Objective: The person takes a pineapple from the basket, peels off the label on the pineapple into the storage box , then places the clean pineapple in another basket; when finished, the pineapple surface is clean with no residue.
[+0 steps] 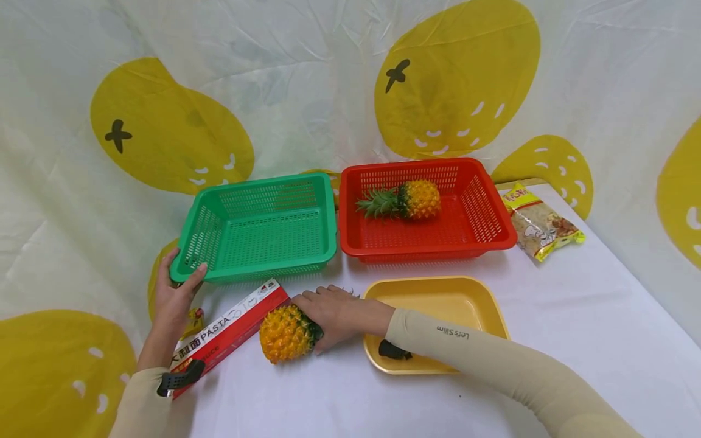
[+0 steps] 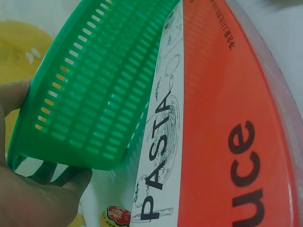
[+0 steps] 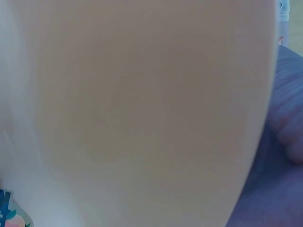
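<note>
Pineapple (image 1: 286, 334) lies on the bench (image 1: 547, 292) beside the pasta box (image 1: 230, 328); your right hand (image 1: 334, 313) grasps its leafy end, your left hand (image 1: 174, 298) grips the green basket (image 1: 263, 225) corner.

A table (image 1: 547, 316) draped in white cloth is seen carrying three containers and loose groceries. A green basket (image 1: 261, 226) and a red basket (image 1: 424, 210) are set side by side along the far edge, with a yellow tray (image 1: 438, 301) placed just in front of the red one. A red-and-white pasta box (image 1: 232, 331) and a pineapple (image 1: 288, 333) are laid on the cloth near the front left, the two touching or nearly so. A packet of noodles, seemingly, (image 1: 542, 224) is laid just right of the red basket.
</note>
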Available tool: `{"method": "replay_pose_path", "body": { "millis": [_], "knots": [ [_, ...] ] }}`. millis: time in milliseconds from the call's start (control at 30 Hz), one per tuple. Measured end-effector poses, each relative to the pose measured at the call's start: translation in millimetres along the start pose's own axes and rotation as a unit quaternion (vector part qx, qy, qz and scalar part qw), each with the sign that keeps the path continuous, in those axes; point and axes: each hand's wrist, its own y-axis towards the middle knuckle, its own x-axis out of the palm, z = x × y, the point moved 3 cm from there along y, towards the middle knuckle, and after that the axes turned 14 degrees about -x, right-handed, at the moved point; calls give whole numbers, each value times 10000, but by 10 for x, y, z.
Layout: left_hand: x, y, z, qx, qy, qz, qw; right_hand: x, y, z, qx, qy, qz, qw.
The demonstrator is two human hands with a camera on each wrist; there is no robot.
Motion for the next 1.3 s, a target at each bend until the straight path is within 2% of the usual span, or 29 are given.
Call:
{"method": "replay_pose_path", "body": {
  "millis": [267,767,933,1300],
  "knots": [
    [14,3,-10,12,-233,-81,9997,-11,14,2,-1,162,36,9999],
    [12,-8,-5,101,-23,-44,9999,-26,14,-5,-277,-134,317,9990],
    [14,-21,-2,180,46,-20,9998,-48,17,-29,-433,-34,432,9981],
    [8,-21,-15,133,94,17,9999,-122,50,-139,-694,189,580,9957]
  ]
}}
